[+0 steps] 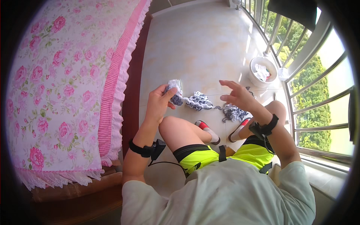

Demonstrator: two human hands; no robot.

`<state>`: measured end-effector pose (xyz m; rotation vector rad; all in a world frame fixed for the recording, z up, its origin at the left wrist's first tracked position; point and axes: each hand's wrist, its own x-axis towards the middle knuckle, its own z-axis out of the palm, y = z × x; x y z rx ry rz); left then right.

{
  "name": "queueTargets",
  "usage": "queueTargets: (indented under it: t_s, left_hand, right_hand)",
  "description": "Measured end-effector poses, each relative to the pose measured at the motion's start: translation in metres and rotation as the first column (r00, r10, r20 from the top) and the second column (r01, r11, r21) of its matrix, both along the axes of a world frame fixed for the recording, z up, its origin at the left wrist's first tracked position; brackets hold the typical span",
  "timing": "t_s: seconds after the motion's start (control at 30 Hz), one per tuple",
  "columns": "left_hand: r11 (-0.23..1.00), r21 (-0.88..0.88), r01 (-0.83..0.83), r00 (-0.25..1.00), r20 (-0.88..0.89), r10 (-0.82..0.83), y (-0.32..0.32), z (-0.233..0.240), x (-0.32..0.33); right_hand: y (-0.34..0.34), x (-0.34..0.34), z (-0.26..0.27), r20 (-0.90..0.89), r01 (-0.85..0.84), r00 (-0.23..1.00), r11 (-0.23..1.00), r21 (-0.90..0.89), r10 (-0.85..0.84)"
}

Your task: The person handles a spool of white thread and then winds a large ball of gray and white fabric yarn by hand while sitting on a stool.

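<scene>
My left hand grips a bundle of thick white and blue-grey yarn between thumb and fingers, above my left knee. From it a strand leads right to a loose heap of the same yarn on the tiled floor. A second tangled heap lies farther right, joined to the first by a twisted grey strand. My right hand hovers over that second heap, index finger and thumb apart, with nothing between them. More grey yarn shows behind its wrist, partly hidden.
A white bin with crumpled tissue stands by the metal window railing on the right. On the left a bed or similar piece hangs with a pink floral ruffled cover. My feet in slippers rest below the yarn. Cables run from devices strapped to both forearms.
</scene>
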<state>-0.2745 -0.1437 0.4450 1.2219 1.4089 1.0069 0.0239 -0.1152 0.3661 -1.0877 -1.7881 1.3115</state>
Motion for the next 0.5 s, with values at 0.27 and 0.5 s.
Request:
queueTargets:
  t_s: [0.27,0.5]
  left_hand:
    - [0.990,0.123,-0.076,0.991,-0.100,0.089,0.007,-0.003,-0.007]
    - [0.998,0.037,-0.050,0.998,-0.026,0.051,0.003,-0.009,-0.015]
  right_hand:
    - [-0.012,-0.022,0.012,0.026,-0.031,0.999,0.991,0.129,0.027]
    - [0.026,0.117,-0.069,0.612,0.238,0.739,0.959,0.153,-0.281]
